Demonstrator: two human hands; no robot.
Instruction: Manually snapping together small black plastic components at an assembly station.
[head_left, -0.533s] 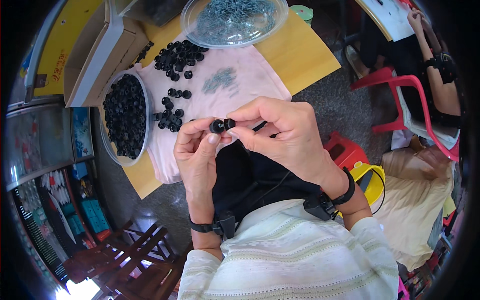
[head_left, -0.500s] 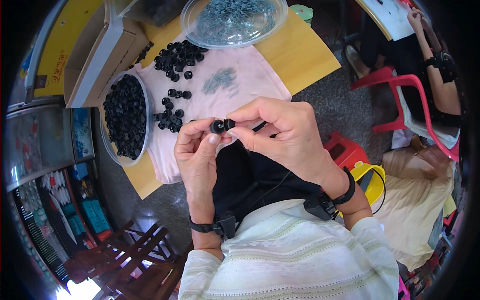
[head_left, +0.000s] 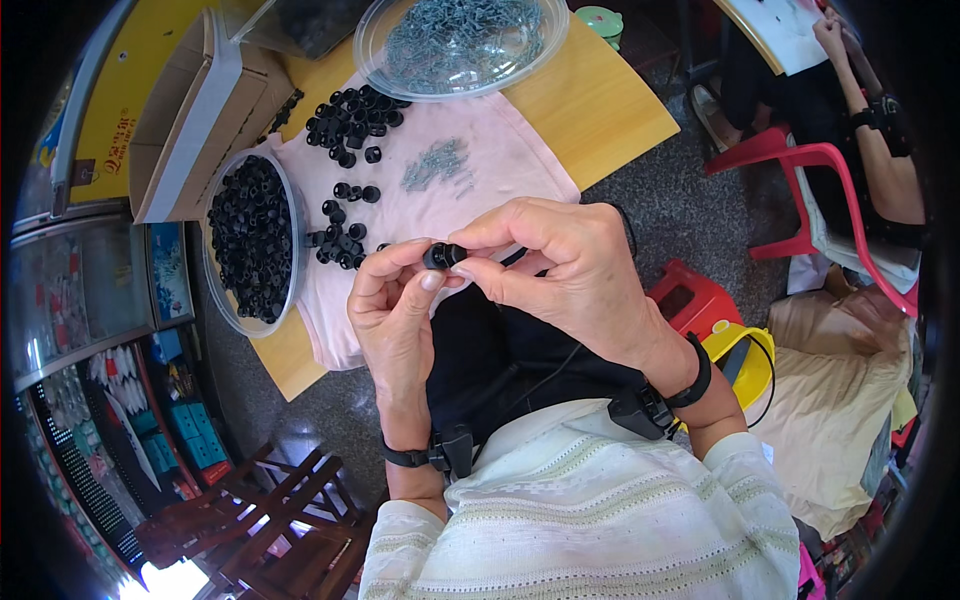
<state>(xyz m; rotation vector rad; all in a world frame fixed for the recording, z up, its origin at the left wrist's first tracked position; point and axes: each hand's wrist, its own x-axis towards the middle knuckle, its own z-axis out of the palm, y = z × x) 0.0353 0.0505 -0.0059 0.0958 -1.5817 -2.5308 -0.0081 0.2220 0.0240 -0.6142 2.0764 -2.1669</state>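
Above my lap, at the near edge of the pink cloth [head_left: 515, 150], my two hands meet fingertip to fingertip. My left hand [head_left: 393, 310] pinches a small round black plastic piece [head_left: 435, 257] between thumb and fingers. From the other side my right hand [head_left: 545, 255] grips a second black piece [head_left: 456, 254] with thumb and forefinger. The two pieces touch end to end, in line. Beyond my left hand lie loose black pieces [head_left: 340, 240] in a few clusters, along with a larger pile [head_left: 352, 115]. A patch of small grey metal parts [head_left: 437, 165] rests on the cloth.
A clear tub [head_left: 297, 215] full of black pieces stands at the left. Another clear tub [head_left: 363, 50] with grey metal parts stands at the far side. An open cardboard box [head_left: 185, 130] is far left. Rightward are a red stool [head_left: 690, 300], a red chair [head_left: 860, 230] and a seated person [head_left: 885, 185].
My hands have brought the two black pieces together; the small gap and the metal tip between them no longer show. The view has shifted slightly.
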